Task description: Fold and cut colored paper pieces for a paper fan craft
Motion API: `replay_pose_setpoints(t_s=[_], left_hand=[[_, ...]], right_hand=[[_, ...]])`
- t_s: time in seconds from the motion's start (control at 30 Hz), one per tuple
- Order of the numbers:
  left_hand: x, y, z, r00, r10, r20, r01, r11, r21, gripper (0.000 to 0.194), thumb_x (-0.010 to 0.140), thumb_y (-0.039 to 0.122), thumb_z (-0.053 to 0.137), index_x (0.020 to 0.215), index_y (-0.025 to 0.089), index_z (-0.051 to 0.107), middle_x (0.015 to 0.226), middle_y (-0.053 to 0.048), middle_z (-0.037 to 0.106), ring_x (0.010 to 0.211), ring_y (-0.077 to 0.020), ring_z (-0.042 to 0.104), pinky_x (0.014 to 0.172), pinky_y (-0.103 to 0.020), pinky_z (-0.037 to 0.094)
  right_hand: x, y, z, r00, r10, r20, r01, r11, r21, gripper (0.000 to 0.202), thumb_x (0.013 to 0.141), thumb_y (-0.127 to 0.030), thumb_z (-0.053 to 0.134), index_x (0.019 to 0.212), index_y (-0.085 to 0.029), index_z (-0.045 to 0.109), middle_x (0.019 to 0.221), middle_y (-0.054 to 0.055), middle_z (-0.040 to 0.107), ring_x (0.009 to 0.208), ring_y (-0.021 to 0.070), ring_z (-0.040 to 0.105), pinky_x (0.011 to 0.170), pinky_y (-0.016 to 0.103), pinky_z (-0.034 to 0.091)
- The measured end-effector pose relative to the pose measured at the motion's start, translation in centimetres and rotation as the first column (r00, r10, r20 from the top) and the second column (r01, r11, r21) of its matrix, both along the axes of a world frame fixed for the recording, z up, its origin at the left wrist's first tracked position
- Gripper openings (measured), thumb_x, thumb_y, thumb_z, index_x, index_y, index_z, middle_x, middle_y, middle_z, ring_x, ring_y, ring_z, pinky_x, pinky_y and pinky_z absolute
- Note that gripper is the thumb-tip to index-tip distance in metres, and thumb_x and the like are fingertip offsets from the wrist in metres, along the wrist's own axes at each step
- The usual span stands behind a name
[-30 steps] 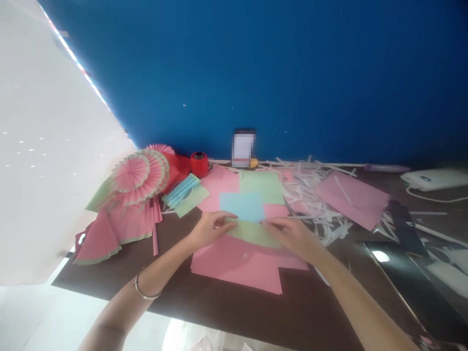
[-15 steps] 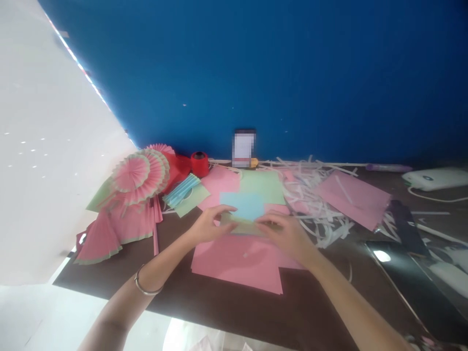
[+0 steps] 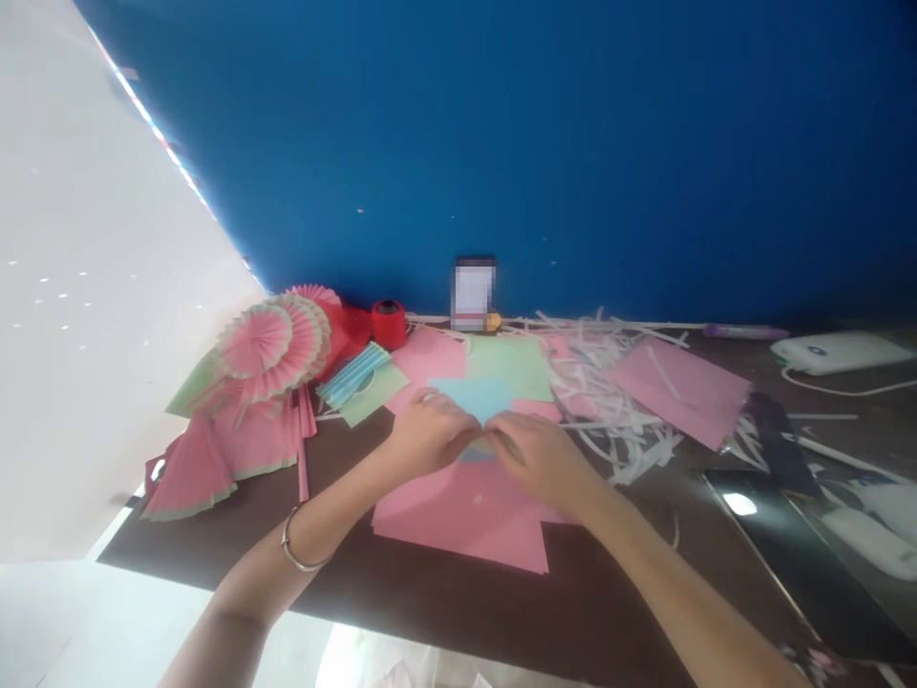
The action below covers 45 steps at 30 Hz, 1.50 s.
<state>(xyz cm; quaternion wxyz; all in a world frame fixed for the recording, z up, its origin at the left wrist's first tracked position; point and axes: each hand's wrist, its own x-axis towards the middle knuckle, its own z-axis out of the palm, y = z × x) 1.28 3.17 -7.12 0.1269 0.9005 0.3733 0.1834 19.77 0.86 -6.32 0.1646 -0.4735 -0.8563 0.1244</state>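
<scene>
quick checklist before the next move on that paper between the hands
1. Both hands on the paper: left hand and right hand meet over it. Ok.
2. Paper visible: the folded piece is nearly all hidden by fingers. Cannot tell its shape.
3. Flat base underneath: pink sheets lie flat below the hands. Ok.
4. Room to the right: white paper strips are heaped close to the right hand. Not ok.
5. Finished fans lie apart on the left. Ok.
6. Grip firm: cannot tell.

Left hand (image 3: pixel 430 432) & right hand (image 3: pixel 537 457) have closed in till touching; green paper strip (image 3: pixel 488 445) betw. them now nearly hidden
</scene>
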Motion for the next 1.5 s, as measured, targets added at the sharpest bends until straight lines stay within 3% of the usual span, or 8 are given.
replay_pose_setpoints(t_s=[0.2,0.53,0.7,0.8,0.93,1.07,1.17,1.5], left_hand=[[-0.4,0.3,0.1,0.999,-0.052,-0.003,0.052,0.998,-0.046,0.027,0.087,0.024,0.044,0.075,0.021,0.068,0.067,-0.003,0.066,0.066,-0.0152,0.058,0.073,-0.03,0.033],[-2.1,1.0,0.7,0.99,-0.107,0.096,0.128,0.961,-0.245,0.027,0.085,0.03,0.049,0.071,0.02,0.07,0.068,-0.002,0.069,0.06,-0.0124,0.056,0.056,-0.023,0.032],[-4.5,1.6,0.9,0.999,0.033,0.032,-0.021,0.952,-0.306,0.033,0.085,0.031,0.047,0.063,0.021,0.069,0.061,-0.001,0.066,0.055,-0.0119,0.053,0.052,-0.023,0.031],[-5.2,1.6,0.9,0.992,0.086,0.09,-0.047,0.931,-0.363,0.028,0.084,0.032,0.049,0.068,0.021,0.07,0.067,0.0,0.068,0.058,-0.0122,0.056,0.052,-0.022,0.033],[-4.0,1.2,0.7,0.985,0.019,0.171,0.045,0.931,-0.363,0.023,0.084,0.03,0.05,0.081,0.022,0.071,0.081,-0.001,0.071,0.068,-0.0134,0.061,0.059,-0.021,0.039],[-2.6,0.5,0.6,0.997,-0.011,0.074,0.025,0.982,-0.187,0.024,0.086,0.028,0.047,0.101,0.021,0.066,0.079,-0.003,0.07,0.064,-0.0135,0.061,0.059,-0.022,0.037],[-2.1,0.2,0.7,1.0,-0.027,0.016,0.029,0.991,-0.132,0.025,0.087,0.028,0.044,0.099,0.021,0.065,0.072,-0.002,0.069,0.059,-0.0126,0.059,0.055,-0.022,0.034],[-2.3,0.5,0.4,0.98,-0.02,0.2,0.087,0.94,-0.331,0.018,0.075,0.016,0.047,0.074,0.016,0.066,0.066,0.0,0.065,0.058,-0.0102,0.053,0.057,-0.019,0.039]], right_hand=[[0.1,-0.2,0.2,0.984,0.053,0.172,-0.065,0.996,0.067,0.027,0.083,-0.016,0.035,0.058,-0.021,0.042,0.051,-0.002,0.046,0.047,0.012,0.036,0.052,0.027,0.024],[1.9,-0.5,0.5,0.984,0.073,0.163,-0.084,0.995,0.062,0.027,0.08,-0.017,0.038,0.054,-0.021,0.035,0.045,-0.004,0.038,0.044,0.0112,0.031,0.05,0.026,0.021],[4.7,-0.4,0.5,0.982,-0.106,0.159,0.094,0.992,0.082,0.028,0.08,-0.019,0.037,0.053,-0.022,0.035,0.045,-0.003,0.042,0.044,0.0129,0.038,0.049,0.026,0.025],[5.0,-0.3,0.5,0.977,-0.198,0.074,0.193,0.979,0.065,0.026,0.085,-0.024,0.036,0.061,-0.022,0.048,0.055,0.0,0.054,0.052,0.0154,0.048,0.052,0.027,0.033],[2.8,-0.1,0.3,0.998,-0.029,-0.062,0.036,0.993,0.112,0.023,0.086,-0.036,0.044,0.095,-0.022,0.06,0.094,0.007,0.066,0.087,0.0222,0.058,0.071,0.033,0.042],[0.7,0.1,0.0,0.995,0.072,-0.066,-0.071,0.997,0.011,0.024,0.089,-0.027,0.04,0.079,-0.02,0.061,0.075,0.003,0.066,0.07,0.017,0.058,0.066,0.031,0.04],[0.4,0.2,-0.3,0.995,0.076,-0.065,-0.077,0.997,-0.011,0.025,0.09,-0.024,0.039,0.078,-0.02,0.061,0.072,0.002,0.065,0.065,0.0154,0.056,0.064,0.03,0.039],[1.6,0.3,-0.7,0.989,0.122,-0.077,-0.113,0.986,0.121,0.028,0.09,-0.025,0.041,0.075,-0.021,0.065,0.07,0.001,0.069,0.068,0.0157,0.059,0.067,0.031,0.036]])
